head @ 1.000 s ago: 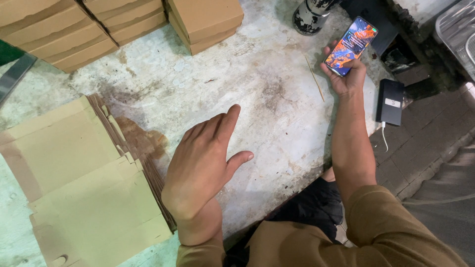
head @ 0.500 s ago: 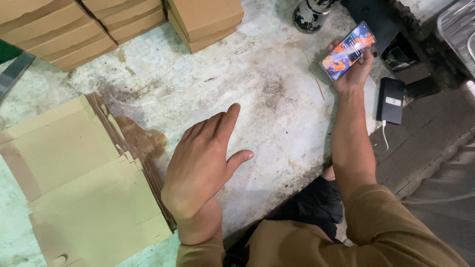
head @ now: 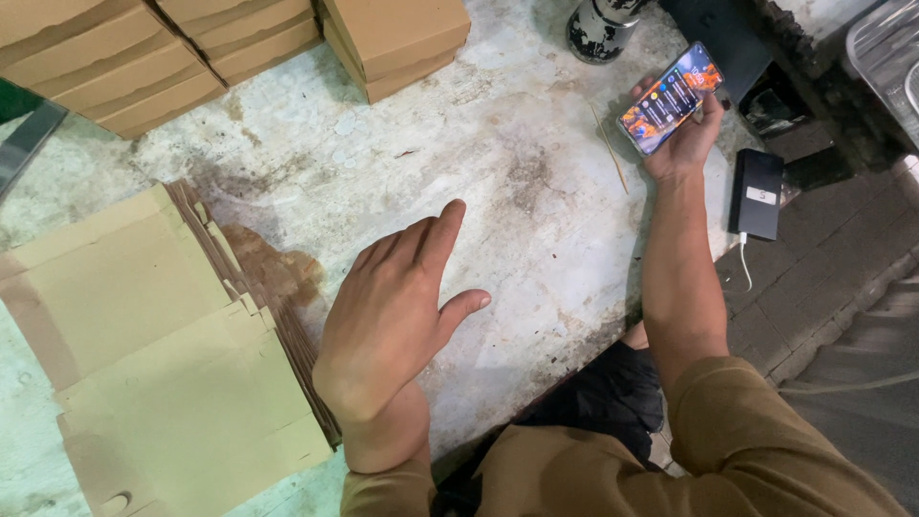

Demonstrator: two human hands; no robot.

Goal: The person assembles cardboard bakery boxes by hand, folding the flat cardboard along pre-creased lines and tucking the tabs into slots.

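Head camera view looks down on a worn, stained grey-white concrete work surface (head: 536,163). The left hand (head: 392,325) rests flat on it, palm down, fingers held close together and the thumb spread out to the side, holding nothing. Just beside its outer edge lies a fanned stack of flat, unfolded brown cardboard box blanks (head: 163,354), which covers the near left part of the surface and runs off the frame's left and bottom edges.

The right hand (head: 684,134) is raised at the far right, fingers curled around a lit smartphone with a colourful screen (head: 670,98), gripping it by its long edges with the screen tilted up. Near that hand, a thin pale wooden stick (head: 610,151) lies on the surface. A black rectangular power bank with a white cable (head: 756,193) sits just past the surface's right edge.

Along the far edge stand stacks of folded brown cardboard boxes (head: 239,43) and a dark, paint-spattered round container (head: 598,24). Between the two hands the concrete is bare, a broad open patch reaching to the near edge.
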